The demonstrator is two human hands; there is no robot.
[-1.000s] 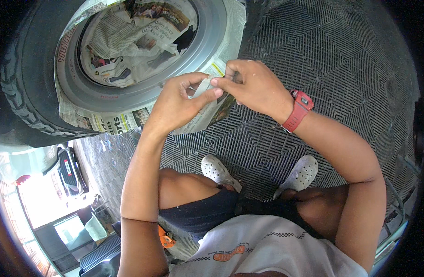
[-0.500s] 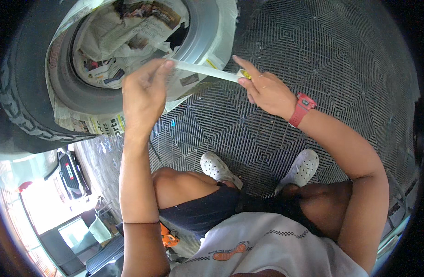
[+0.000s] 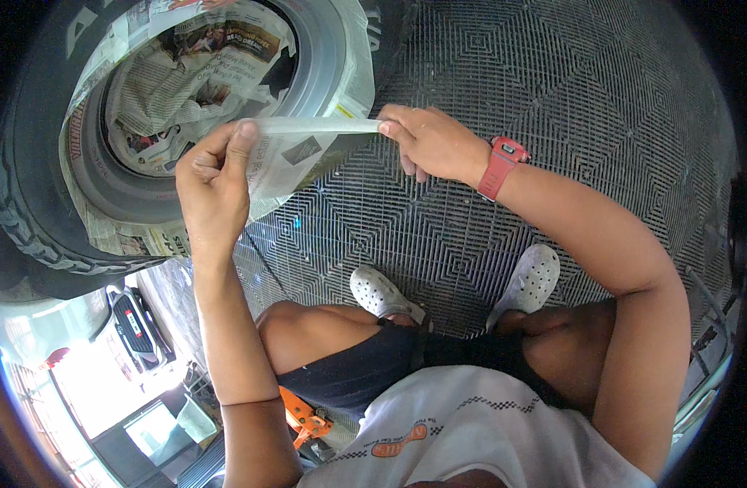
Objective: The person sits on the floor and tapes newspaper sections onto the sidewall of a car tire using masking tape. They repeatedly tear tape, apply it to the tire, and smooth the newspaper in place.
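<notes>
A strip of whitish masking tape (image 3: 316, 125) is stretched taut between my hands. My left hand (image 3: 215, 175) pinches one end between thumb and forefinger, in front of the wheel rim. The other end is in the closed fingers of my right hand (image 3: 430, 140), which hide the tape roll. Behind the strip stands a wheel with a grey rim (image 3: 316, 65). Newspaper (image 3: 198, 77) fills the rim's middle, and more newspaper sheets (image 3: 284, 159) ring its edge, covering part of the black tire (image 3: 32, 154).
Dark ribbed floor tiles (image 3: 487, 73) spread right of the wheel. My feet in light clogs (image 3: 530, 281) rest on them. An orange metal tool or stand (image 3: 308, 419) is beside my left leg. A parked vehicle (image 3: 133, 329) stands at the far left.
Both hands have shifted left with the tape. My right fingers have closed around the roll, which showed earlier. The wheel sits further left in view.
</notes>
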